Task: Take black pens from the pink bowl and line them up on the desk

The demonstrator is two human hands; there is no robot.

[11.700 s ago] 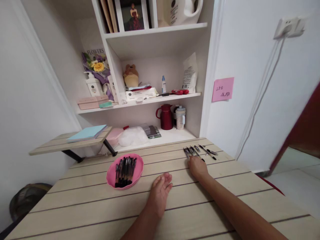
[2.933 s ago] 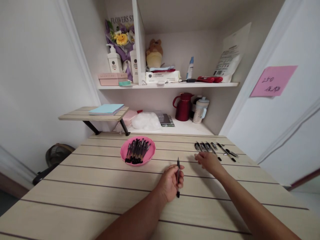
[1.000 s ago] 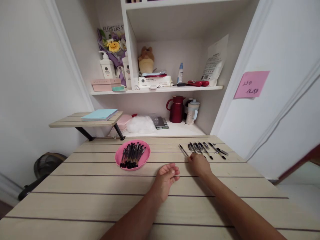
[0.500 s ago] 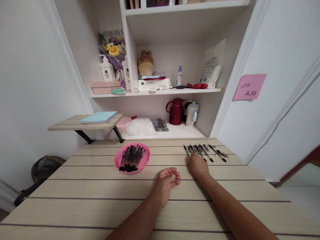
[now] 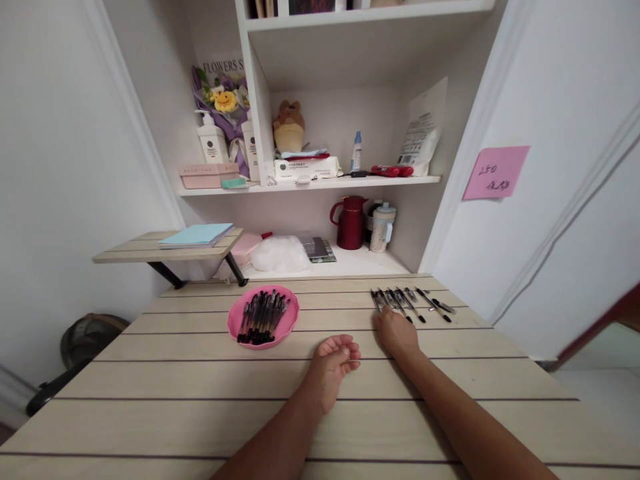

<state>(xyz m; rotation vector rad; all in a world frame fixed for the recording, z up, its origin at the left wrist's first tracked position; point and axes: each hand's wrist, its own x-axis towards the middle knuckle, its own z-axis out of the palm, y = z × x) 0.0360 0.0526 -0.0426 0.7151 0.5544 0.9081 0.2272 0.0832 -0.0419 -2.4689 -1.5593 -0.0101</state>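
Observation:
My right hand (image 5: pixel 397 333) is closed on the lower end of a black pen (image 5: pixel 375 300), the leftmost in a row at the right of the table. Several more pens (image 5: pixel 411 306) lie side by side just beyond my fingers, tips pointing away from me. My left hand (image 5: pixel 331 370) rests on the table palm inward, its fingers loosely curled and apart with nothing in them. To its left, a pink scalloped plate (image 5: pixel 289 327) holds a pile of black pens (image 5: pixel 263 317). My right fingertips are partly hidden behind the hand.
A small raised stand (image 5: pixel 120 252) with blue paper (image 5: pixel 197 235) on it stands at the back left of the slatted table (image 5: pixel 200 380). Shelves behind hold a red jug (image 5: pixel 351 225), a lidded cup (image 5: pixel 383 230) and a white plastic bag (image 5: pixel 281 254).
My right hand has shifted the leftmost pen slightly to the right, nearer the others in the row. My left hand has hardly moved.

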